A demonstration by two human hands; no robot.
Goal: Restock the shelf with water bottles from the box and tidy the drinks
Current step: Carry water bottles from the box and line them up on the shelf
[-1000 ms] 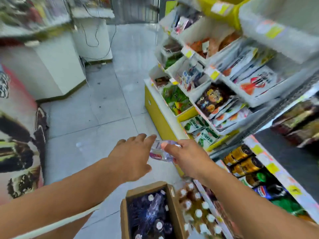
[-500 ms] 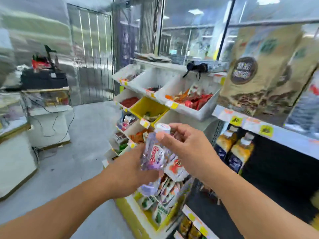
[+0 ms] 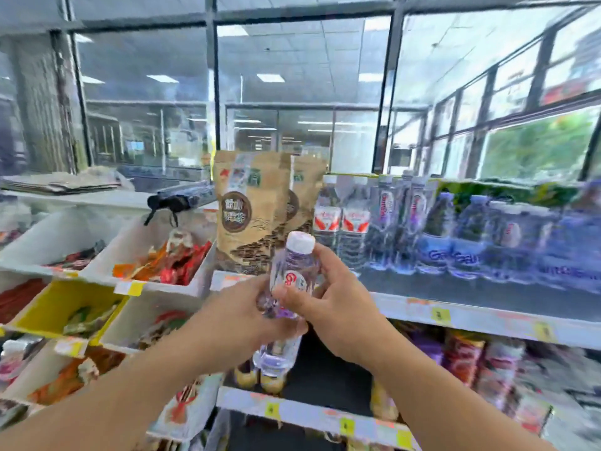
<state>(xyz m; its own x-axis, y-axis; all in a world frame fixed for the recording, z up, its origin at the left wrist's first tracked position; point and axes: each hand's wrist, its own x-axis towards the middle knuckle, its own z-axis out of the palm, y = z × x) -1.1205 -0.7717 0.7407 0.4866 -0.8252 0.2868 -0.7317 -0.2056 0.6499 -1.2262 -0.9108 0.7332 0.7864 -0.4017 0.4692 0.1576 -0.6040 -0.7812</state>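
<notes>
1. Gripping one small clear bottle point(image 3: 294, 278) with a white cap, both hands hold it upright in front of the shelf point(image 3: 487, 315).
2. The left hand point(image 3: 247, 312) wraps the bottle's lower half, fingers curled round it.
3. The right hand point(image 3: 338, 307) clasps the labelled middle, thumb across the front and fingers behind.
4. The bottle is in the air, near the shelf's front edge and touching nothing but the hands.
5. On the shelf stand rows of water bottles point(image 3: 390, 222), upright and packed close; those to the right are blurred.
6. Two brown pouches point(image 3: 252, 209) stand at the shelf's left end, just beside the water bottles.
7. To the left, white and yellow bins point(image 3: 65, 307) hold snack packets.
8. A lower shelf point(image 3: 312, 415) carries more drinks, too blurred to tell apart.
</notes>
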